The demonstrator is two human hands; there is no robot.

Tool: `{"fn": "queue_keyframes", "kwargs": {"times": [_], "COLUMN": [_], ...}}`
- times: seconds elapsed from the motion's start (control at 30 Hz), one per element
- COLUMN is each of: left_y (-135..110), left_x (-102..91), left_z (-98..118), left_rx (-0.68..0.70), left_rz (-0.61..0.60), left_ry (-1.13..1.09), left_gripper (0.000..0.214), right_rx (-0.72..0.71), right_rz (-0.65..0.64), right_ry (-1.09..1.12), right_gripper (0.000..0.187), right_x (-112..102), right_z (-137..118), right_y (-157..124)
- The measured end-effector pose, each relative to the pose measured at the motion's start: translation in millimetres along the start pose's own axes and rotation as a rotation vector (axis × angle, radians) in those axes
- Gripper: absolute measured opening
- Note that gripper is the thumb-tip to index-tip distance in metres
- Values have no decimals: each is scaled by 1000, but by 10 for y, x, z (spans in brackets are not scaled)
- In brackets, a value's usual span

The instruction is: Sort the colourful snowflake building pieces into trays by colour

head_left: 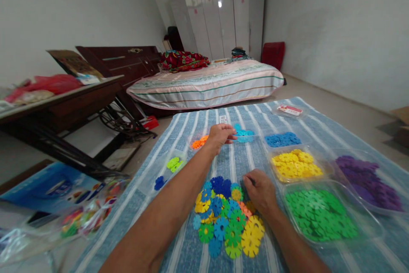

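Colour sorting is apparently proceeding. The left hand (223, 134) is reaching, fingers curled, beside the light-blue pieces (244, 135); the right hand (260, 190) is resting, loosely closed, by the mixed pile (226, 215) on the striped cloth (234, 160). I cannot tell if either is gripping. Placing is probably requiring clearance past the orange pieces (199, 142).

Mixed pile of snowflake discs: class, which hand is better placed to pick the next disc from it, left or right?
Right, most likely: the right hand is beside the edge of the mixed pile, while the left hand is farther out, by the light-blue discs.
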State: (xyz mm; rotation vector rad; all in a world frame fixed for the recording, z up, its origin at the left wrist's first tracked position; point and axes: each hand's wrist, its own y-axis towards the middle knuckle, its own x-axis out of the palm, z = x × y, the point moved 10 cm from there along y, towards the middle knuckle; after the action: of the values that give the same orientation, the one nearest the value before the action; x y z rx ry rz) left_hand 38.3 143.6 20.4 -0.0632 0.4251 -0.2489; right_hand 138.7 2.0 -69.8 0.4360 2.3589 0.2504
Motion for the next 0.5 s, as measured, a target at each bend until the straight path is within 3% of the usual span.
{"fn": "queue_keyframes", "kwargs": {"times": [0.13, 0.37, 0.5], "left_y": [-38, -178, -187], "left_x": [-63, -172, -222], "left_z": [15, -430, -491], "left_rx": [56, 49, 62], "left_rz": [13, -102, -108], "left_ry": [130, 397, 524], "left_gripper": [12, 4, 15], "right_rx": [6, -9, -11], "right_rz": [6, 8, 6], "right_ry": [11, 10, 5], "right_gripper": [26, 26, 27], "right_x": [-5, -10, -8], "right_z": [12, 9, 28], "right_y": [-5, -3, -12]}}
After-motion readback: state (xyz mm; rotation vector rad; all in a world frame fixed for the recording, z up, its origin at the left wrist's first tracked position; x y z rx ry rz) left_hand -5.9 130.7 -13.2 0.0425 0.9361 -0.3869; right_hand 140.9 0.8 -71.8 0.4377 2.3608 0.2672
